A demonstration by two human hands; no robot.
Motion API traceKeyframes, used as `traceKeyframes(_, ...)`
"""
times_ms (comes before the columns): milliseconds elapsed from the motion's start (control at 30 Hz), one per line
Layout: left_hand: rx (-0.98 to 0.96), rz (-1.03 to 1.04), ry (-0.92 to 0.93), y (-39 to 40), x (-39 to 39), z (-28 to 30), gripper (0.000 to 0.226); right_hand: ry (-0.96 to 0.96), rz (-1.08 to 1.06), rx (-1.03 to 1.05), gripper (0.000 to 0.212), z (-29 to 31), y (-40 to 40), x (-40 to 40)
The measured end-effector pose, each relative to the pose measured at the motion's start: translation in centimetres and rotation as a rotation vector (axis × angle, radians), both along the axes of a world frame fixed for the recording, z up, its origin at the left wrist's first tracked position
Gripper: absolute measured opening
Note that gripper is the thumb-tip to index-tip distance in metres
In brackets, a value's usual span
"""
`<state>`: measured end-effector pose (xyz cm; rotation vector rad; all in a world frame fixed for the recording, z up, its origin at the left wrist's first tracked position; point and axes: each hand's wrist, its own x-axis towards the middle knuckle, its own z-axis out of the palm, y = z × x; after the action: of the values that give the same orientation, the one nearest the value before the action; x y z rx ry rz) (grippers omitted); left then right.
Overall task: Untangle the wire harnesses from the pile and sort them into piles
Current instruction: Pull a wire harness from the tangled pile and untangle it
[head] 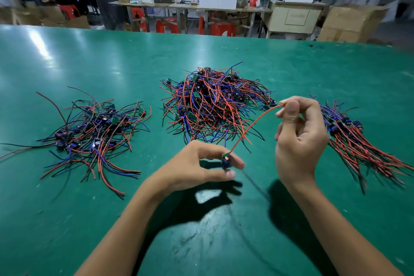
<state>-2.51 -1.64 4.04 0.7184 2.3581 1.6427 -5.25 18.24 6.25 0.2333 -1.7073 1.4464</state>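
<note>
Bare green desk [94,219] near and left of both hands. Left hand [192,163] grip pinches harness board [225,158]; right hand [298,132] grip pinches its red wire [251,126] end, taut. Main tangle [215,103] centre-far, left pile [94,127], right pile [358,139].

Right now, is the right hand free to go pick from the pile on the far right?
Probably not yet. The right hand is pinching the red wire of the harness that the left hand holds. The right pile lies just beyond it, nothing between.
</note>
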Motion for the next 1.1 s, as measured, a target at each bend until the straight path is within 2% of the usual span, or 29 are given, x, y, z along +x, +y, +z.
traceKeyframes(100,0.129,0.086,-0.055,0.1,0.2,0.2,0.02,-0.114,0.024,-0.126,0.018,-0.6,0.9,-1.3)
traceKeyframes(200,0.364,0.15,-0.09,0.2,0.3,0.6,0.018,-0.328,0.093,-0.165,0.02,-1.5,1.8,-2.6)
traceKeyframes(300,0.483,0.243,-0.022,0.3,0.4,1.1,0.016,-0.616,0.208,-0.083,0.024,-2.6,1.8,-3.0)
traceKeyframes(367,0.551,0.298,-0.035,0.3,0.4,1.5,0.023,-0.755,0.301,0.026,0.033,-2.8,1.3,-2.7)
traceKeyframes(433,0.624,0.344,-0.093,0.3,0.4,1.8,0.032,-0.828,0.524,0.028,0.05,-2.4,0.6,-2.1)
traceKeyframes(467,0.645,0.377,-0.125,0.3,0.4,2.0,0.035,-0.861,0.711,-0.079,0.063,-2.2,0.3,-1.8)
traceKeyframes(533,0.675,0.467,-0.216,0.0,0.3,2.3,0.038,-0.904,1.111,-0.451,0.088,-2.0,-0.1,-1.2)
traceKeyframes(600,0.698,0.559,-0.331,-0.4,0.1,2.4,0.037,-0.872,1.316,-0.678,0.094,-2.0,-0.2,-0.7)
traceKeyframes(633,0.703,0.594,-0.386,-0.5,0.0,2.4,0.035,-0.856,1.361,-0.733,0.089,-1.9,-0.2,-0.5)
traceKeyframes(733,0.694,0.625,-0.507,-0.6,-0.2,2.1,0.03,-0.854,1.298,-0.859,0.046,-1.6,-0.5,-0.5)
traceKeyframes(767,0.689,0.617,-0.521,-0.5,-0.2,1.9,0.029,-0.895,1.192,-0.776,0.044,-1.7,-0.6,-0.6)
traceKeyframes(833,0.655,0.587,-0.493,-0.1,-0.2,1.6,0.031,-0.957,0.938,-0.35,0.044,-2.0,-1.1,-0.5)
traceKeyframes(867,0.627,0.565,-0.462,0.1,-0.2,1.4,0.032,-0.94,0.858,-0.155,0.037,-2.2,-1.6,-0.1)
traceKeyframes(900,0.591,0.538,-0.432,0.3,-0.2,1.3,0.034,-0.907,0.84,-0.039,0.029,-2.5,-2.1,0.2)
traceKeyframes(933,0.541,0.506,-0.405,0.6,-0.1,1.1,0.036,-0.877,0.849,-0.008,0.022,-2.6,-2.6,0.5)
traceKeyframes(1000,0.407,0.44,-0.367,1.0,0.1,0.7,0.036,-0.814,0.845,-0.066,0.024,-2.9,-3.1,0.8)
traceKeyframes(1100,0.271,0.372,-0.344,1.2,0.5,0.4,0.036,-0.667,0.624,0.002,0.035,-3.2,-3.0,0.6)
